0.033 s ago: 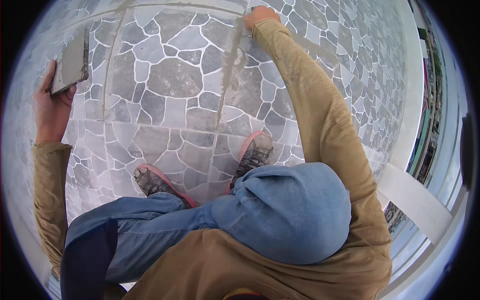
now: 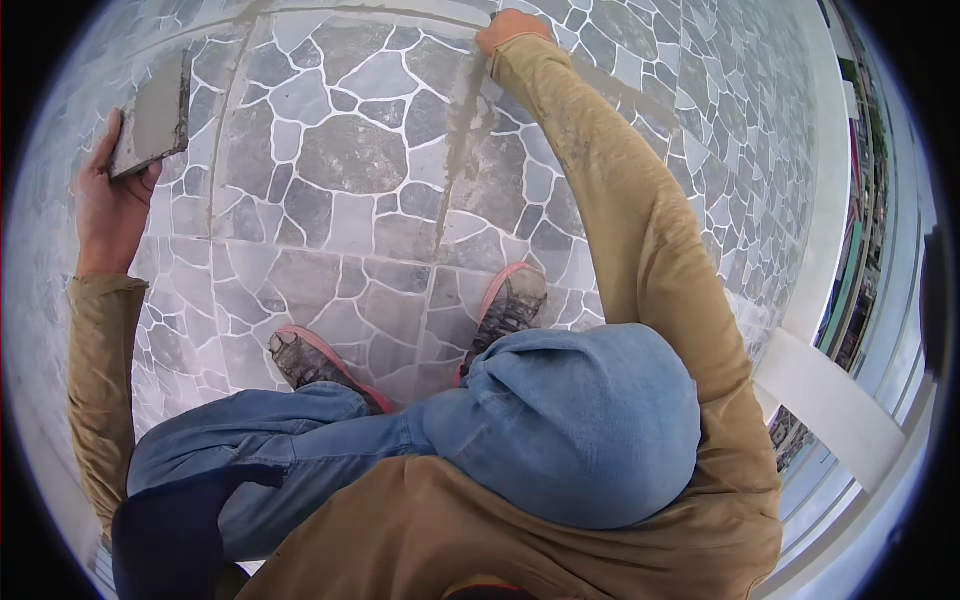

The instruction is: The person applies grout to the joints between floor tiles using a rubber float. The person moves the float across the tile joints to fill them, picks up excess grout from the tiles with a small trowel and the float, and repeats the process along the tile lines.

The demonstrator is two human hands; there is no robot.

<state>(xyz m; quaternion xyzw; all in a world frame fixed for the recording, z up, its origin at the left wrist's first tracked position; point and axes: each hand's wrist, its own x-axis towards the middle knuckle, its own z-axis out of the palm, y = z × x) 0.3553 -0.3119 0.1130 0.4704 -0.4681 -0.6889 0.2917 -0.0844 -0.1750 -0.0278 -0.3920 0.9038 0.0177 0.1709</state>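
My left hand [image 2: 112,215] grips the near edge of a flat square board [image 2: 183,95], tilted above the floor at the left. Smooth grey mortar [image 2: 155,105] covers much of its face. At the far middle, my right hand [image 2: 513,30] is closed over a smeared joint between tiles. Only a small dark bit shows at its fingers, so what it holds is hidden. A wide band of wet-looking grey grout [image 2: 463,120] runs along the joint toward me, and a second smear [image 2: 630,95] stretches off to the right.
The stone-patterned tile floor [image 2: 350,155] has other grout lines [image 2: 222,140]. My shoes [image 2: 510,308] stand on it close to the joint. At the right are a white ledge [image 2: 815,260] and a white rail [image 2: 830,395], with a drop beyond. A dark cloth flap [image 2: 170,530] hangs at lower left.
My right hand has shifted slightly left along the far joint. My left hand and the board have moved a little right and away from me. The dark flap has swung.
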